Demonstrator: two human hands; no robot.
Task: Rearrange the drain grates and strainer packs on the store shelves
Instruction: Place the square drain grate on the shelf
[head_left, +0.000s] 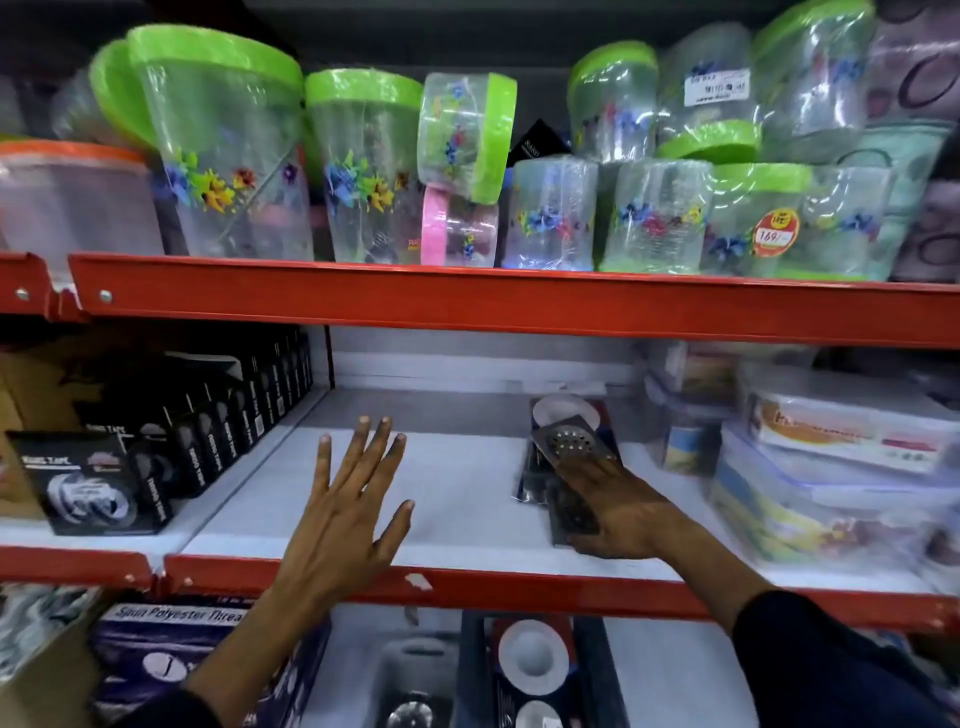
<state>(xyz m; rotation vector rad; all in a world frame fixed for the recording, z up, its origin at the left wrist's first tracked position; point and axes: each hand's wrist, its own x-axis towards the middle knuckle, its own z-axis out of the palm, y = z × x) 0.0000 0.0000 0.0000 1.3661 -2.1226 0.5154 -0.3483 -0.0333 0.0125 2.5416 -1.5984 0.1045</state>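
On the middle shelf (457, 488), my right hand (618, 512) lies over a stack of square metal drain grates (571, 441) and grips them; the top grate, with a round perforated centre, sticks out past my fingers. Behind them a strainer pack (563, 410) with a white round strainer leans up. My left hand (345, 499) hovers flat over the bare white shelf to the left, fingers spread and holding nothing. More strainer packs (532, 662) lie on the shelf below.
Black tape boxes (171, 441) fill the shelf's left side. Stacked clear food containers (831, 457) crowd its right side. Green-lidded plastic jars (363, 166) line the shelf above. Red shelf edges (467, 304) run across. A thread box (176, 654) sits lower left.
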